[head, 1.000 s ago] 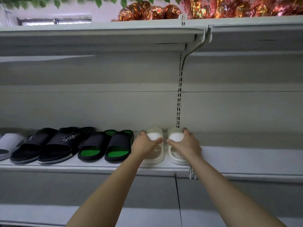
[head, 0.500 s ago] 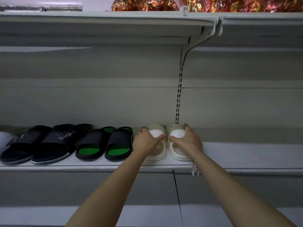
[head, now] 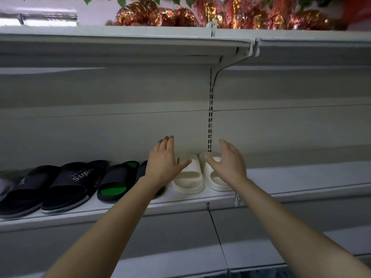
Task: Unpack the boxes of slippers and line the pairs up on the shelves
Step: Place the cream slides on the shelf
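Going L to R along the shelf (head: 301, 177): at approx 9 o'clock from the hands, the black "Super" pair (head: 46, 187) is sitting w/ toes pointing out, then the black-and-green pair (head: 116, 181) just beside it, its right slipper partly hidden behind the left wrist.

The left hand (head: 163, 163) is lifting off now, fingers spread, palm down, gripping nothing. Half a sec ago it was pressing on the left white slipper; now it's hovering above it, toward 10 o'clock of the pair.

The white pair (head: 188, 177) is resting on the shelf side by side, inner edges touching or nearly so, toes facing out, right next to the slotted upright (head: 210, 121) at 12 o'clock.

The right hand (head: 228, 163) is doing the same: open, fingers loose, holding nothing, pulling up and away from the right white slipper, which it's partly covering from this angle.

So, imo, both hands releasing means this pair is placed and squared up w/ the row. Shelf space toward 3 o'clock is looking free, prob where the next pair goes. No boxes in view, so can't tell how many are left.
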The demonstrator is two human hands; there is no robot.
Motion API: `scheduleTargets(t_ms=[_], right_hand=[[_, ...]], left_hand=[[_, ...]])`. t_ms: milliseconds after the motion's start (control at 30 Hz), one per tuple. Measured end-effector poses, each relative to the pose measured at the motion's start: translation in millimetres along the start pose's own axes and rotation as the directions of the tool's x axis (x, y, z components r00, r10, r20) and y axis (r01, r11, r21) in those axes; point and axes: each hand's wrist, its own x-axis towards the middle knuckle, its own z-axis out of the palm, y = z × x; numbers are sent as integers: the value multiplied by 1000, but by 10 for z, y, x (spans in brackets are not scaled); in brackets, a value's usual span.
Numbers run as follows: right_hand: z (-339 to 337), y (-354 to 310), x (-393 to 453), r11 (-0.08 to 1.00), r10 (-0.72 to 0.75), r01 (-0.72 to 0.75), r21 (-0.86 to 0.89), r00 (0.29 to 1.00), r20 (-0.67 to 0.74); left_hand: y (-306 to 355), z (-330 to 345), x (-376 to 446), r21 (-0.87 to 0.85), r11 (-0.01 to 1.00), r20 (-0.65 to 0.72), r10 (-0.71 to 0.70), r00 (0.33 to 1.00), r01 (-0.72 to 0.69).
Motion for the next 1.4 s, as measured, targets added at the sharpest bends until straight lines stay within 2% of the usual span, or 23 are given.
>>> scheduleTargets(t_ms=[167,433,833,1067,1233,1400], right_hand=[[-274,-309,-317,983,-157,143,-119,980,-122],[-859,-883,-897,954,-288,251,-164,919,-269],[-1035,-1548,-2129,939,-339,312,-143,908,-246],[-586,-2082,-2602,928,-361,337,-157,917,-170],[55,-2618,-2946,934,-348,337,-123,933,-87],[830,-3225,-3359,953,-292,296,-65,954,64]], left_hand=[[-104,-509,-279,16,995,-67,103,992,-102],[-110,-1476,-1033,87,988,-181,143,973,-129],[-391,-2270,-2286,201,973,-140,141,980,-111],[-1069,-2475,-2732,257,959,-93,143,985,-115],[-1959,-2548,-3160,299,949,24,93,995,-96],[-2915,-2661,-3665,370,928,143,-19,990,-35]])
